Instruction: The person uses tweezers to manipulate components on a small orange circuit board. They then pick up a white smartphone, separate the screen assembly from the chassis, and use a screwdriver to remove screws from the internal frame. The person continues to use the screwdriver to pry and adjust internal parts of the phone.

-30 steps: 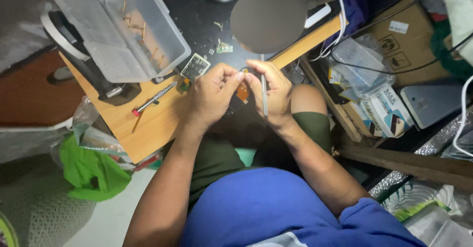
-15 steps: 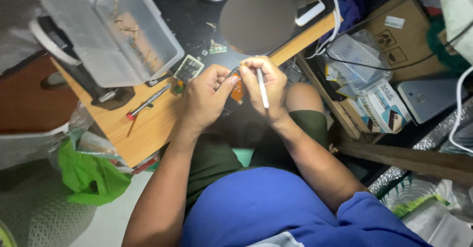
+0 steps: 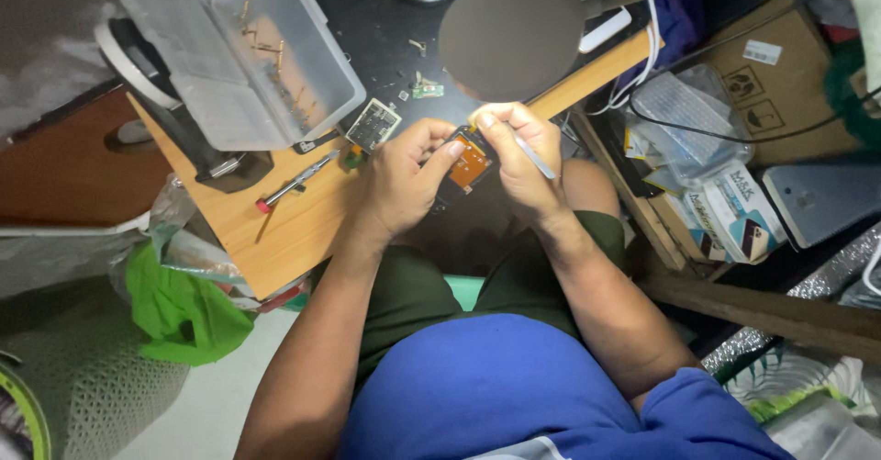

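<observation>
left hand (image 3: pixel 404 180) closed round small orange-faced module (image 3: pixel 470 162), held over lap just off counter (image 3: pixel 294 230) front edge | right hand (image 3: pixel 518 157) pinching thin metal tool (image 3: pixel 535 159), tip at module's top-right, shaft slanting down-right | right hand nearer the working point

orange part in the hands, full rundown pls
The orange part is a small flat rectangular piece with an orange face and a dark edge; it looks like an electronic module, though details are too small to tell. It is tilted, held in the air above the person's lap by the wooden desk edge. The left hand grips it from the left; the right hand pinches its top while holding a thin metal tool.
</observation>
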